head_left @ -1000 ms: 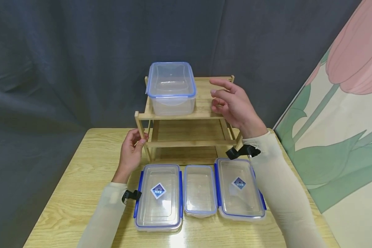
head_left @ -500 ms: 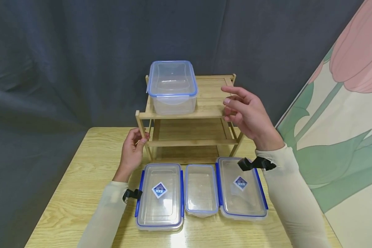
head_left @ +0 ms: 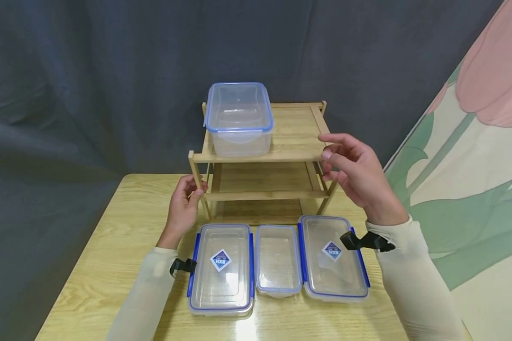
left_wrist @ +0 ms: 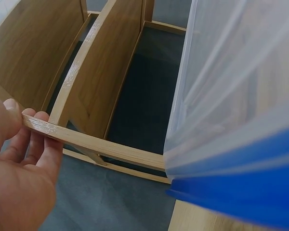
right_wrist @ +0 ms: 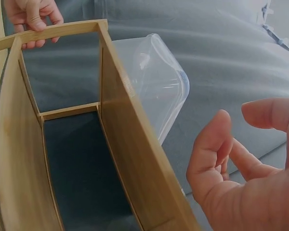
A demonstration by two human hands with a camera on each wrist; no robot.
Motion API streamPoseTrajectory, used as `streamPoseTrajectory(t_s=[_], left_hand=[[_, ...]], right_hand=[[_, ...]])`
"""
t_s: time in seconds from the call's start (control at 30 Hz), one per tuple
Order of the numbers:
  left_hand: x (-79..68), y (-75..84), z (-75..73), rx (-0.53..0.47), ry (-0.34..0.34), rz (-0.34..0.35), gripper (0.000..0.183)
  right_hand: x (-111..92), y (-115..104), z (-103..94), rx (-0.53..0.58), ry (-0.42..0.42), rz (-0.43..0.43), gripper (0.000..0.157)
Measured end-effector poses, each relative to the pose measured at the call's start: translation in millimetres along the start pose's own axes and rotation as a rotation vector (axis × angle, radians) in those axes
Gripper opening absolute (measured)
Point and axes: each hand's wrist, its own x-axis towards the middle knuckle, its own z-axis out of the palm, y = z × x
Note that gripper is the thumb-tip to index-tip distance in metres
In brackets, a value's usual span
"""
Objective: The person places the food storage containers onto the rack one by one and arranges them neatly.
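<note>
Gripping rack [head_left: 296, 125] by front left post [head_left: 195, 173] with left hand [head_left: 182, 208]. Having left fingers [left_wrist: 50, 154] clamped on post, close to where middle shelf's rail [head_left: 264, 195] joins it. Holding nothing in right hand [head_left: 358, 173], with fingers [right_wrist: 209, 154] bent and apart. Raised near rack's front right corner; in right wrist view, just beside rack, not holding it.

Showing tall box [head_left: 239, 113] on top shelf, toward left side, upright, clear body, light blue lid rim. Leaving bare shelf wood visible to right of it. Seeing same box past rack edge in right wrist view too.

Showing three flat boxes on counter [head_left: 119, 237], side by side in front of rack: left box [head_left: 222, 289], middle box [head_left: 279, 258], right box [head_left: 339, 272]. Wearing lids on all three. Noting dark blue side latches and diamond label on left and right ones; smaller size and pale blue rim on middle one. Cannot tell if touching each other. In left wrist view, getting clear plastic and blue edging up close at right, blurred.

Seeing dark curtain [head_left: 111, 85] behind rack, flower mural [head_left: 443, 189] at right, pale sleeves [head_left: 145, 293] and black straps [head_left: 182, 266] on both wrists.
</note>
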Motion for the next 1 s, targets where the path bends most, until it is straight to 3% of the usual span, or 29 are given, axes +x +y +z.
streamPoseTrajectory(t_s=[0.37, 0.57, 0.77, 1.0], left_hand=[[0.6, 1.6, -0.2, -0.004, -0.008, 0.013, 0.030], [-1.8, 2.2, -1.5, -0.006, 0.002, 0.014, 0.029], [-3.1, 3.3, -1.3, -0.003, 0.001, 0.014, 0.030], [-3.4, 3.9, -1.7, -0.007, -0.002, 0.015, 0.032]], right_hand=[[-27, 17, -16.8, -0.007, 0.062, -0.011, 0.031], [-38, 25, -26.0, -0.025, 0.044, -0.016, 0.030], [-51, 39, -37.1, -0.129, 0.046, 0.002, 0.031], [-69, 58, -53.3, -0.212, 0.115, 0.057, 0.029]])
